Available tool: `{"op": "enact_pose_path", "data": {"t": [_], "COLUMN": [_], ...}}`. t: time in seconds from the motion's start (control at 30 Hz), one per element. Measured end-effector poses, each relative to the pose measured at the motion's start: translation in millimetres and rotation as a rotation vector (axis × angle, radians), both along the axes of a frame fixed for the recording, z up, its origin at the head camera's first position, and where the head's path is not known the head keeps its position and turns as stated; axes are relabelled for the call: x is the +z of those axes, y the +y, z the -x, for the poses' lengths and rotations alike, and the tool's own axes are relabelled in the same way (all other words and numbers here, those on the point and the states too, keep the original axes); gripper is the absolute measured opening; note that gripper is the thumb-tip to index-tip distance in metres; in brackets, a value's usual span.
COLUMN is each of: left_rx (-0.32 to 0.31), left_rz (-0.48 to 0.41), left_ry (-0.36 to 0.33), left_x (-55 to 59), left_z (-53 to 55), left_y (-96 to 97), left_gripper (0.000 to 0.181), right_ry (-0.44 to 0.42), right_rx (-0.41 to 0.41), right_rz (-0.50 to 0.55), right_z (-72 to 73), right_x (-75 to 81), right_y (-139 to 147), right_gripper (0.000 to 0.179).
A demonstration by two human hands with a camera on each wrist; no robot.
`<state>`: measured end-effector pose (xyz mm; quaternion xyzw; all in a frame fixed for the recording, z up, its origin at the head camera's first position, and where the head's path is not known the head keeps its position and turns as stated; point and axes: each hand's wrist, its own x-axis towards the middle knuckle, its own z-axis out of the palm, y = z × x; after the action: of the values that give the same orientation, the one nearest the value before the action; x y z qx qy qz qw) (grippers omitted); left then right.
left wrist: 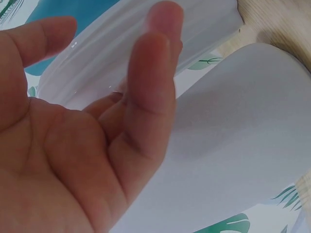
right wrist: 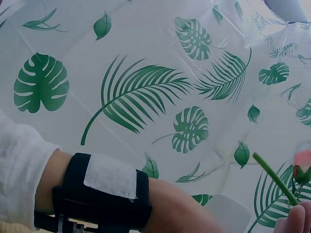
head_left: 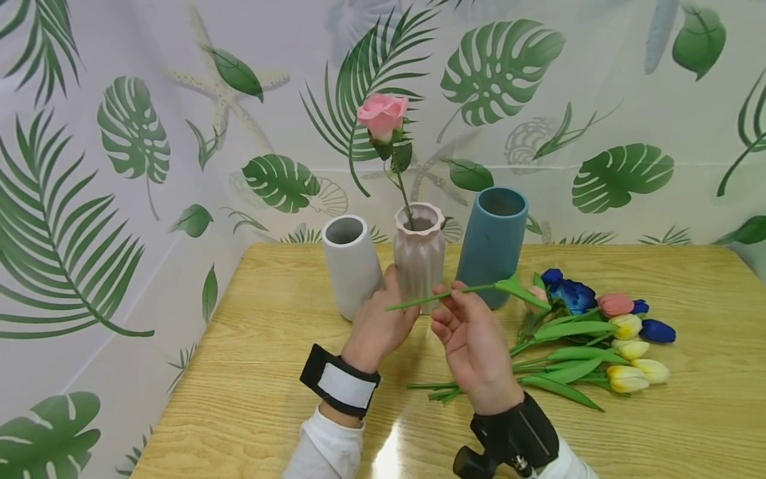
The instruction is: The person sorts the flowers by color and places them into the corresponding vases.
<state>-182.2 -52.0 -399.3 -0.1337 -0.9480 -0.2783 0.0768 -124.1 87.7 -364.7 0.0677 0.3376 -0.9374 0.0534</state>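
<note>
Head view showed the right hand pinching a green stem, nearly level, in front of the pink vase; the left hand was at that vase's lower body, thumb and fingers apart, though I could not tell whether they gripped it; the stem looked light and fairly stiff, best held midway, short of its bendable leaf; the vase, glossy and ribbed, seemed slippery and breakable, best taken round its body, below the rim.

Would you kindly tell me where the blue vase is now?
In the head view, the blue vase stands right of centre on the table, immediately right of the ribbed vase.
</note>
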Motion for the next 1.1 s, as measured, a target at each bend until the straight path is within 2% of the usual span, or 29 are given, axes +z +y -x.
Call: {"op": "enact_pose_path", "data": {"t": [0.13, 0.33, 0.47, 0.57, 0.8, 1.1], "left_rx": [-0.003, -0.005, -0.011, -0.01, 0.004, -0.015], "left_rz": [0.009, 0.018, 0.028, 0.036, 0.037, 0.02], "left_ry": [0.023, -0.03, -0.003, 0.008, -0.055, -0.074], "left_x": [-1.1, 1.2, 1.1, 1.1, 1.2, 2.1], "left_z": [-0.5, -1.0, -1.7, -1.9, -0.3, 0.8], "left_y": [-1.4, -3.0, -3.6, -3.8, -4.1, -6.1], "left_gripper": [0.055, 0.065, 0.069, 0.066, 0.066, 0.069], "right_ry": [0.051, 0.117, 0.163, 0.216, 0.363, 0.423], "right_rx": [-0.021, -0.044, -0.059, -0.067, -0.083, -0.104], "right_rz": [-0.12, -0.27, -0.353, -0.421, -0.528, -0.567], "right_z": [-1.7, -4.1, -5.1, -5.2, -7.0, -6.3], "right_x": [0.8, 1.4, 0.0, -1.5, -5.0, -11.8], "right_y": [-3, -6, -9, -12, -17, -18], "right_gripper": [0.022, 0.035, 0.042, 0.041, 0.036, 0.022]}}
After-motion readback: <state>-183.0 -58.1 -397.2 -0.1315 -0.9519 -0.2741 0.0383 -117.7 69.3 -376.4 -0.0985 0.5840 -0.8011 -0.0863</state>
